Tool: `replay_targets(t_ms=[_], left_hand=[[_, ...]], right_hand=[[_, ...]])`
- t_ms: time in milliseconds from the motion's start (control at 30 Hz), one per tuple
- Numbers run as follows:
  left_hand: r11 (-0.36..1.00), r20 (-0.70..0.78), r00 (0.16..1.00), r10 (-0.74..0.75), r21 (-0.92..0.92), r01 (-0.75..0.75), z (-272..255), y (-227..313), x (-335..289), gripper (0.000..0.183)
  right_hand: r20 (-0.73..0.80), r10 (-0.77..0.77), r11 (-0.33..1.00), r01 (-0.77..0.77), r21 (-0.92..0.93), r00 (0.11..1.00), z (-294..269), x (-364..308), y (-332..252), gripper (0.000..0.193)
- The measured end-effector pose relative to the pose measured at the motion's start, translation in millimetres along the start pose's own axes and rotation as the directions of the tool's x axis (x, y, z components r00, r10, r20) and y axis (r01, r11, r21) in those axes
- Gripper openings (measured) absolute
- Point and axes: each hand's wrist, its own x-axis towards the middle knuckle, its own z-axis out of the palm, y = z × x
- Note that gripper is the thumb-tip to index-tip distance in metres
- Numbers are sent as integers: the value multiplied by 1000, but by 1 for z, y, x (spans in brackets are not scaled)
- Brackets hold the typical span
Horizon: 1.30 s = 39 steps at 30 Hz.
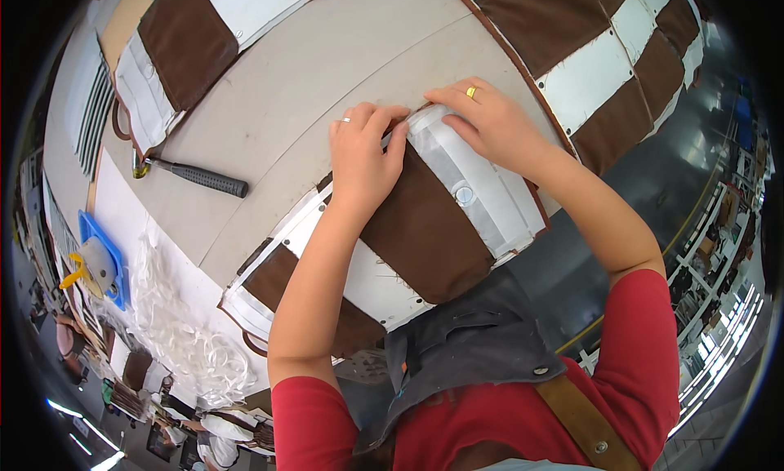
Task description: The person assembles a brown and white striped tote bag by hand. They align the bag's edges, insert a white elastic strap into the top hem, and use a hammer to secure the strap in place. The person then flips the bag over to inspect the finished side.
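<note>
A brown-and-white patchwork panel (pixel 429 226), apparently leather or fabric, lies across the near side of the table in front of me. My left hand (pixel 365 153) pinches its far edge between thumb and fingers, beside a brown block. Just to the right, my right hand (pixel 490 128) grips the same edge at the white end section, thumb on top and fingers over the rim. Clear film seems to cover that white section, where a round white disc (pixel 465 195) sits. What lies beneath my fingertips is hidden.
A hammer (pixel 200 175) with a black handle lies at the left, beside another patchwork panel (pixel 189 42). A third panel (pixel 588 55) is at the far right. White strips (pixel 184 340) are heaped at the lower left, near a blue tray (pixel 118 267).
</note>
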Motion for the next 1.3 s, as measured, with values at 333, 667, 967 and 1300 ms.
replay_targets(t_ms=[333,667,967,1300], left_hand=[[971,-21,984,175,171,-168,4,-3,-6,25],[947,18,969,244,208,-243,7,-6,-8,38],[935,19,973,230,271,-227,9,-2,-8,38],[999,-11,1000,-12,32,12,-13,-10,-18,24]], right_hand=[[150,-122,977,145,-158,981,-7,10,3,34],[40,-48,996,50,-68,998,0,2,2,29],[9,-234,937,228,-265,972,7,-5,3,23],[-45,-24,1000,24,9,999,19,-4,-16,34]])
